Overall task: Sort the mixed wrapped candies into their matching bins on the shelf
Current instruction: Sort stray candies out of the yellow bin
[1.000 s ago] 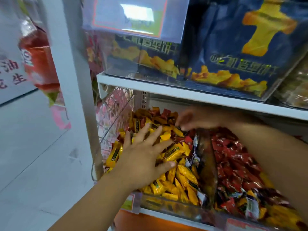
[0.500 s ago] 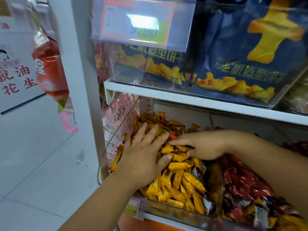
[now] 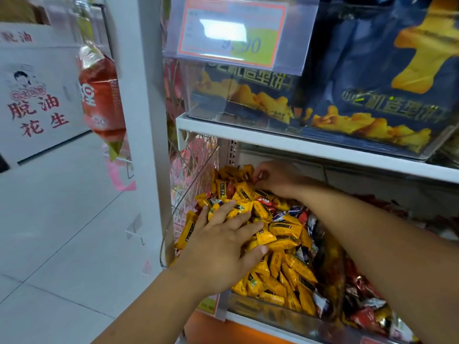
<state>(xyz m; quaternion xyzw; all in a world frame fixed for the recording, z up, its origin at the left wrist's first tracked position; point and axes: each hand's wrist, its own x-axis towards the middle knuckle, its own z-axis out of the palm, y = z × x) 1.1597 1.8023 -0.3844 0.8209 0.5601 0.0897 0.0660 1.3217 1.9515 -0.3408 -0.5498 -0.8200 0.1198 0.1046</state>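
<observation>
A clear bin (image 3: 270, 312) on the lower shelf is heaped with yellow wrapped candies (image 3: 285, 244), with a few red candies (image 3: 264, 200) and dark blue ones mixed in. My left hand (image 3: 223, 247) rests flat on the yellow heap at the bin's left front, fingers spread. My right hand (image 3: 275, 177) reaches to the back of the same bin, its fingers curled around a small red candy (image 3: 260, 177). To the right, past a clear divider (image 3: 332, 276), lies a bin of mostly red candies (image 3: 360, 294).
The white shelf board (image 3: 298, 142) hangs low over the bins and carries a clear box of dark blue snack bags (image 3: 372, 78) with a price tag (image 3: 233, 33). A wire side panel (image 3: 196, 175) and a white upright (image 3: 146, 135) close the left. An aisle floor lies beyond.
My right hand moved from the middle of the yellow heap to the back of the bin and closed on a red candy. My left hand stayed on the heap, sliding slightly toward the front.
</observation>
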